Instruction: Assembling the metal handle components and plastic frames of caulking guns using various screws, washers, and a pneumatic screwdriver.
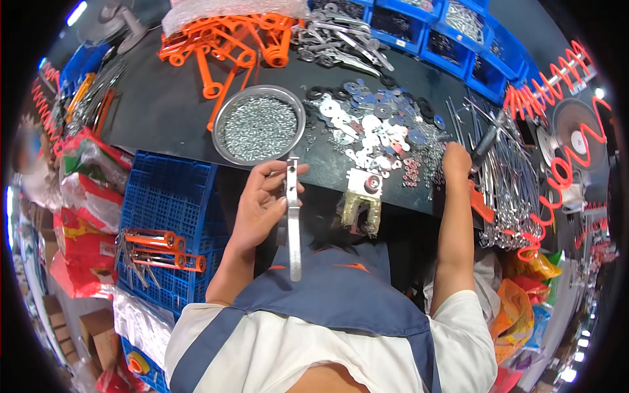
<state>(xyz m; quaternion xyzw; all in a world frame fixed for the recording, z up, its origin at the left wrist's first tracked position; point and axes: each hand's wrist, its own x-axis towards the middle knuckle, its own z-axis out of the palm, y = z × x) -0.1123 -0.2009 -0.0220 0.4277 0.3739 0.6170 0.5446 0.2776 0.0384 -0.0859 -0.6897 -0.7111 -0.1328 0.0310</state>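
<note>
My left hand (262,203) grips a long, flat, silver metal lever (293,223) with holes at its upper end, held upright just in front of the table edge. At the right edge of the small-parts pile, my right hand (457,160) is closed with its fingers curled down; whatever is in it stays hidden. Beside it lie tiny metal rings (432,157) and reddish washers (411,171). A steel bowl (219,141) full of small shiny metal pins stands beyond my left hand. Between my hands, a small metal fixture (364,183) with a round dark centre sits at the table edge.
Orange handles (209,56) and grey metal levers (347,39) are heaped at the back. Blue bins (452,49) stand back right. An air screwdriver (486,144) and many thin metal rods (511,190) lie right, under a red coiled hose (557,170). Blue crates (170,177) stand left.
</note>
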